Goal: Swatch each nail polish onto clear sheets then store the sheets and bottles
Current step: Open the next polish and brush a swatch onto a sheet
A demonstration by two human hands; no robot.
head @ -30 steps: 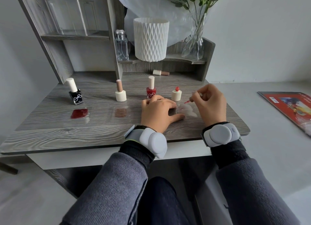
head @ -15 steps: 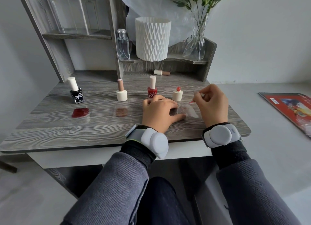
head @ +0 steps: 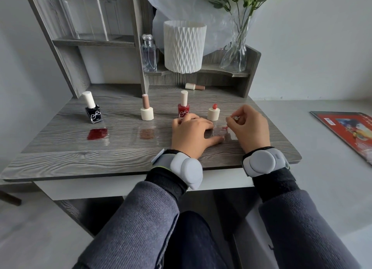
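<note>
Black polish bottle [head: 93, 112]: upright with a white cap, well to the left of the left fingers.
Dark red swatch [head: 97, 133]: on the desk [head: 60, 160] just in front of that bottle, well apart from both hands.
Tan-capped bottle [head: 147, 110]: upright on its cream base, left of the left fingers and apart from them.
Tan swatch [head: 147, 133]: faint patch in front of that bottle, near the left knuckles.
Red bottle [head: 183, 107]: capped and upright, just behind the left fingertips; contact cannot be told.
Left hand [head: 191, 135]: palm down, fingers spread and holding nothing, thumb stretched right with its tip pressing on the sheet's near edge.
Open bottle [head: 213, 112]: cream, red neck bare, standing between the two hands' fingers, just beyond them.
Clear sheet [head: 223, 132]: flat on the desk between the left thumb and the right fingers, with wet red marks.
Brush [head: 231, 122]: pinched at its top by the right fingertips, its red tip down at the sheet.
Right hand [head: 248, 127]: fingers curled tight round the brush, beside the sheet.
Magazine [head: 346, 131]: flat, far right of the right fingers.
</note>
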